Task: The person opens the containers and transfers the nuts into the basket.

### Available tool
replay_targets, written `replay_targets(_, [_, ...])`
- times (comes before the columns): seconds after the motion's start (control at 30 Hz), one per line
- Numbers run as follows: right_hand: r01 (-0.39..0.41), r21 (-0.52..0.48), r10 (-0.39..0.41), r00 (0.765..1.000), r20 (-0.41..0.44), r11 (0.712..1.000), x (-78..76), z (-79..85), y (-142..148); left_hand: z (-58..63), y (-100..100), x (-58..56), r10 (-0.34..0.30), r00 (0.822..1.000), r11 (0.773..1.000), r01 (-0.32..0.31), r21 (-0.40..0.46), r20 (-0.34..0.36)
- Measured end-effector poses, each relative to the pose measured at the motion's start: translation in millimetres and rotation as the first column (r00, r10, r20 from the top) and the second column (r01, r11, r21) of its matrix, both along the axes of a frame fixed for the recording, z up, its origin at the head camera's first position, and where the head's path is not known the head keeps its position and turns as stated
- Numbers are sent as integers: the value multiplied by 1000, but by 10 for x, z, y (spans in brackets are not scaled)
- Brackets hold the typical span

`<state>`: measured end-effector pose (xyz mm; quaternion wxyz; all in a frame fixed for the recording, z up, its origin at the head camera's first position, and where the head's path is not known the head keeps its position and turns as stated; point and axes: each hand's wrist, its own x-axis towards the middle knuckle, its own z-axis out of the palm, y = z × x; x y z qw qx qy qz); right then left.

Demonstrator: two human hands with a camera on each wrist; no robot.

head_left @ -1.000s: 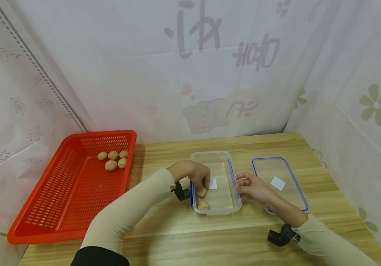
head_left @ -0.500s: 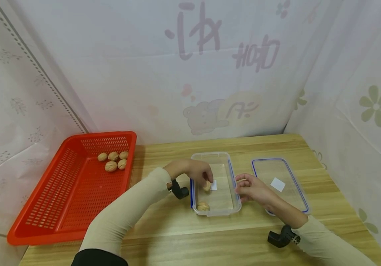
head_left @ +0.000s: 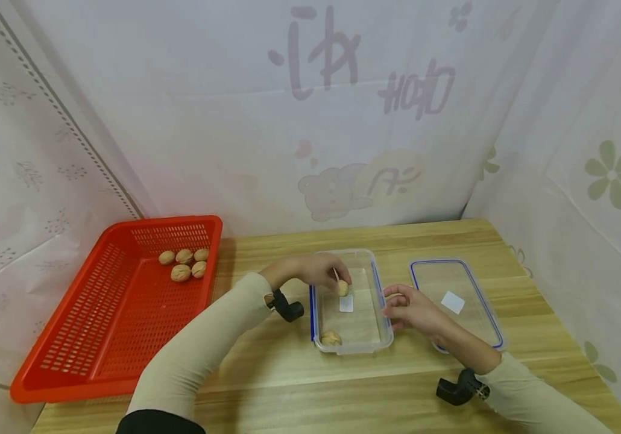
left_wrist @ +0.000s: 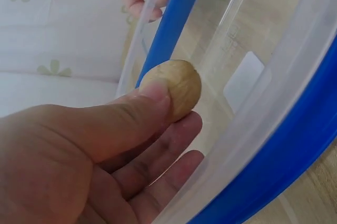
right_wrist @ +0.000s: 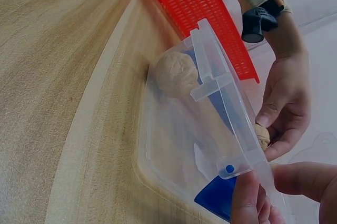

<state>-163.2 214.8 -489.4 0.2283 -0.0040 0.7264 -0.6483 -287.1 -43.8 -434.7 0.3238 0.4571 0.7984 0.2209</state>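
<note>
In the head view my left hand (head_left: 321, 269) is over the clear plastic food container (head_left: 365, 340), pinching a walnut (head_left: 343, 288). The left wrist view shows thumb and fingers on that walnut (left_wrist: 181, 87), above the container's rim. A second walnut (head_left: 331, 338) lies inside, in the near left corner. At the container's right side, my right hand (head_left: 410, 306) holds the wall; in the right wrist view its thumb and fingers (right_wrist: 245, 200) are on either side of the rim, by a blue latch (right_wrist: 217, 197).
A red plastic basket (head_left: 142, 325) stands at the left, with several walnuts (head_left: 181, 273) in its far right corner. The container's blue-edged lid (head_left: 441, 283) lies on the wooden table (head_left: 289, 398) to the right. White printed cloth (head_left: 223, 120) hangs behind.
My left hand has brought the pinched walnut from the container's left side toward its far middle, and it looks raised. The right hand keeps its place on the container's wall.
</note>
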Motion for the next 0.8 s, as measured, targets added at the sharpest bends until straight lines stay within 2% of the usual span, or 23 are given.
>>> replay_targets(0.23, [-1, 4, 1, 1000, 5, 1000, 14, 9, 1, 47, -36, -24, 24, 999, 996, -27, 90, 31])
replay_targets(0.43, [-9, 4, 9, 1000, -9, 1000, 31, 16, 0, 86, -82, -29, 73, 996, 982, -81, 170, 51])
replay_targets(0.57, [-7, 7, 7, 1000, -12, 1000, 42, 32, -4, 138, -131, -29, 123, 990, 966, -134, 222, 64])
replay_targets(0.8, [-10, 5, 11, 1000, -16, 1000, 36, 12, 3, 233, -236, -44, 176, 982, 927, -188, 324, 66])
